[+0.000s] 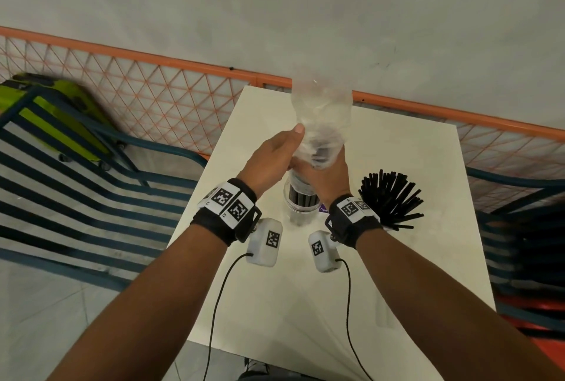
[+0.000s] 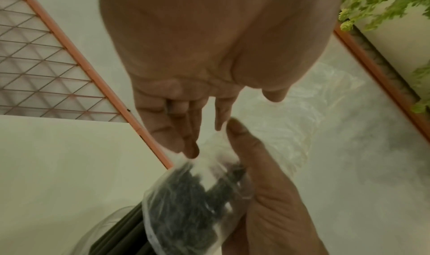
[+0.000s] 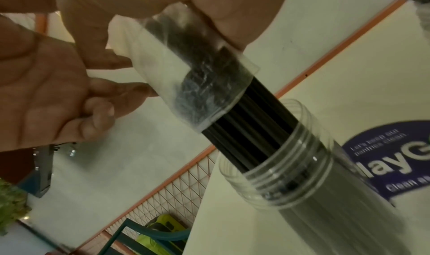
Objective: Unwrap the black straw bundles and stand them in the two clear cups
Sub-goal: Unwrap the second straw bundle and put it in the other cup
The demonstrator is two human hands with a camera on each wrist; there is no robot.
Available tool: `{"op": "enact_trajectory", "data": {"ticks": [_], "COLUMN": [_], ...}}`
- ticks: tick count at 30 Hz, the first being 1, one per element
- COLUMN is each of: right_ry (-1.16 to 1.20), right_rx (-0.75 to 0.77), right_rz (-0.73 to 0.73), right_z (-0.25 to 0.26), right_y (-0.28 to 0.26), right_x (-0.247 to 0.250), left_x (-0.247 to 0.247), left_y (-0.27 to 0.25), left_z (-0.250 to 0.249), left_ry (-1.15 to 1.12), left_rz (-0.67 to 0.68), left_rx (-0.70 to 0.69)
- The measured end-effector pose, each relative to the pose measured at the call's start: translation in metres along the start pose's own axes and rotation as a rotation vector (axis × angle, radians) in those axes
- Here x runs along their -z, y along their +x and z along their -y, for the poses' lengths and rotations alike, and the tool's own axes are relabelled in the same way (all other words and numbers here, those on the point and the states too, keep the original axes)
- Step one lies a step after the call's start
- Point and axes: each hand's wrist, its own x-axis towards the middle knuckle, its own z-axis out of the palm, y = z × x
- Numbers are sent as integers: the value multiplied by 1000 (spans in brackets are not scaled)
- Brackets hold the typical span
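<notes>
At the far left of the head view, a lime-green suitcase (image 1: 52, 111) is seen behind a teal slatted bench (image 1: 76, 197), with an orange mesh fence (image 1: 146, 87) running across the upper part of the frame. A white table (image 1: 321, 304) fills the centre.

Just left of centre, the left hand (image 1: 272, 157) is raised above the table; its thumb and fingers are pressed against a clear plastic wrapper (image 1: 322, 117), which rises crumpled toward the upper middle of the frame. In the left wrist view the fingertips (image 2: 190, 148) are shown pinching the film just above the dark straw ends.

Below the hands, at the frame's centre, a clear cup (image 1: 301, 206) stands on the table with a black straw bundle (image 1: 302, 197) upright inside it. In the right wrist view the bundle (image 3: 253, 130) is seen emerging from the cup's ribbed rim (image 3: 279, 176), its upper part covered by the wrapper (image 3: 197, 78), whose open lower edge sits partway along the straws.

Immediately right of centre, the right hand (image 1: 328, 172) is closed around the wrapped top of the bundle.

Further right, loose black straws (image 1: 391, 200) are fanned out, standing in a second cup that is mostly hidden behind the right wrist. A purple label (image 3: 393, 159) lies on the table beside the first cup.
</notes>
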Motion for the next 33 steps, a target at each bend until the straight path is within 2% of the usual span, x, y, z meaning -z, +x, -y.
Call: {"op": "enact_trajectory", "data": {"ticks": [4, 8, 11, 14, 17, 20, 23, 26, 30, 33], "right_ry": [154, 366, 449, 433, 392, 356, 93, -20, -209, -346], "right_rx": [17, 150, 185, 148, 27, -68, -374, -569, -740, -865], "right_rz": [-96, -185, -279, -417, -541, -550, -523, -409, -276, -149], "right_z": [21, 56, 79, 89, 77, 40, -14, -63, -93, -115], "right_y": [-2, -6, -18, -40, -68, -94, -124, -155, -170, -174], "right_x": [15, 39, 67, 99, 133, 169, 192, 194, 185, 178], "left_x": [1, 7, 19, 34, 44, 44, 38, 28, 4, -10], "left_y": [1, -6, -18, -35, -55, -79, -105, -134, -162, -166], "left_z": [-10, -20, -24, -8, 27, 71, 123, 168, 201, 208], "left_ry": [24, 2, -63, -122, -126, -23, 130, 203, 281, 333], "left_rz": [-103, -268, -353, -384, -365, -311, -266, -213, -83, -22], "left_rx": [-152, -272, -315, -309, -277, -198, -60, 107, 246, 285]}}
